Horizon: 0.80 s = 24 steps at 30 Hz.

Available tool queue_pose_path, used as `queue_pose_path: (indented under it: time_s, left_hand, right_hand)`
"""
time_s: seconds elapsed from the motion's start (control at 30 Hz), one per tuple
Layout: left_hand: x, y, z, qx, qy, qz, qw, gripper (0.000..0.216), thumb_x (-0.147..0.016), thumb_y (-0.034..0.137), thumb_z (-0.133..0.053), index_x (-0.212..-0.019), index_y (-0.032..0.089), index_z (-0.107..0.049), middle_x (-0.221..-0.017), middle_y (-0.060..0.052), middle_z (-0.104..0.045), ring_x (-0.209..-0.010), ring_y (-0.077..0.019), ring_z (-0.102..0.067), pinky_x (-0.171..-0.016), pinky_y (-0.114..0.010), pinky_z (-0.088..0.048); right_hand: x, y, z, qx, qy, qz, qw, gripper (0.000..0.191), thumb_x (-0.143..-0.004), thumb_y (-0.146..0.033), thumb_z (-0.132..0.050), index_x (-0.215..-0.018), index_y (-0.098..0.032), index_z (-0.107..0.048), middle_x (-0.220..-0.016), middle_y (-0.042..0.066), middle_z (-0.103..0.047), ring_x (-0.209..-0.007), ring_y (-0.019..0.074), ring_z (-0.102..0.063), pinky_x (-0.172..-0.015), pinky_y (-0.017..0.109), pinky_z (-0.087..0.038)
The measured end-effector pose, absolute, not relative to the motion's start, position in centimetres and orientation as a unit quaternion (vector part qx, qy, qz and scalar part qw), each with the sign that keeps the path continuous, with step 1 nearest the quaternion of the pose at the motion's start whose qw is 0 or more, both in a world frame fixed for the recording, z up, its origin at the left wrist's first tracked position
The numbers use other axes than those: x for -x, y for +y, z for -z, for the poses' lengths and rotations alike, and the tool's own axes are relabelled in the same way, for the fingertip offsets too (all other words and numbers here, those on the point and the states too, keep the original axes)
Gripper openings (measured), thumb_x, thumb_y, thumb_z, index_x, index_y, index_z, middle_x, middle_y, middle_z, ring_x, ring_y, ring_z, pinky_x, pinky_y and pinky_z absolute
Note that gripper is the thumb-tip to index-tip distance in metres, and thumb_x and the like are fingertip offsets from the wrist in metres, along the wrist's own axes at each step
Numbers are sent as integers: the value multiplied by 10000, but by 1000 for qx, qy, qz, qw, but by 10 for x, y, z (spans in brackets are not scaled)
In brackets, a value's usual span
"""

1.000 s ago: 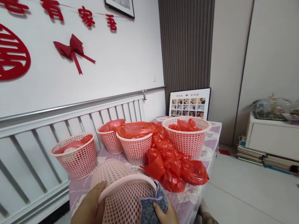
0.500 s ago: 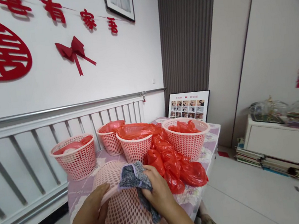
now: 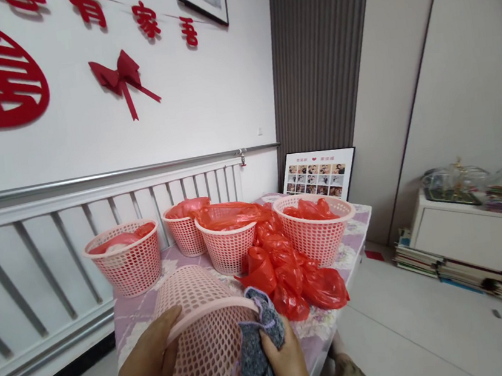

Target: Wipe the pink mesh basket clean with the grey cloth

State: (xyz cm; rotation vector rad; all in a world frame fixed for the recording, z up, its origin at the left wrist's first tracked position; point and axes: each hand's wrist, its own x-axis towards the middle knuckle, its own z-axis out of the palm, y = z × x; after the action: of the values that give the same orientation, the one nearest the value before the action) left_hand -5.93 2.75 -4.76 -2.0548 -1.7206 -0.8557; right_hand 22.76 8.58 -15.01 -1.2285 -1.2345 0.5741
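Observation:
A pink plastic mesh basket lies tilted on its side at the near end of the table, its rim towards me. My left hand grips that rim on the left. My right hand is closed on a grey cloth and presses it against the basket's right rim and wall. The cloth hangs down over the mesh.
Several more pink baskets with red plastic bags stand on the purple flowered table. A heap of red bags lies beside them. A white railing runs on the left; a photo frame leans at the back; book stacks lie on the floor.
My right hand with the cloth rose to the top of the basket's rim, then slid back down the right side. My left hand kept its hold on the rim.

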Motion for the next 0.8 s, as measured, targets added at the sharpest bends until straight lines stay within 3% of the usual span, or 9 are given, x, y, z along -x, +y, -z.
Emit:
queue_pose_path:
  time_s: [0.17,0.3,0.53,0.7,0.8]
  left_hand:
    - [59,27,47,716,-620,297,122,427,-938,388,-424,-1298,244,-603,-1338,-46,-686,-1219,-224,-654,-1038,-432,-543]
    - [60,23,44,709,-620,317,108,417,-925,366,-435,-1273,231,-620,-1310,-63,-703,-1200,-234,-666,-1034,-429,-547]
    - [61,18,45,700,-619,350,62,396,-903,344,-460,-1236,232,-643,-1286,-63,-716,-1185,-245,-675,-1024,-449,-557]
    - [51,25,42,709,-611,346,60,398,-909,336,-468,-1242,232,-659,-1308,-74,-703,-1212,-255,-658,-1052,-463,-535]
    - [50,27,44,711,-609,347,54,407,-922,349,-457,-1271,239,-637,-1340,-70,-684,-1240,-248,-640,-1072,-474,-516]
  right_hand:
    - [-223,72,185,548,-476,-325,607,404,-711,-430,-668,-1031,-184,-686,-976,110,-782,-922,305,-743,-831,409,-599]
    - [-226,74,177,531,-485,-331,611,422,-724,-411,-664,-1076,-181,-689,-1035,111,-775,-975,298,-734,-894,416,-583]
    - [-238,96,100,461,-613,-196,611,331,-779,-240,-600,-1094,-192,-686,-1109,106,-722,-1075,267,-676,-994,431,-529]
    - [-225,101,33,363,-759,-112,529,471,-694,-69,-564,-1128,-220,-664,-1269,98,-639,-1194,241,-608,-1041,412,-495]
    - [-214,102,19,344,-782,-104,510,492,-678,-49,-562,-1129,-223,-654,-1283,97,-623,-1200,235,-601,-1038,400,-496]
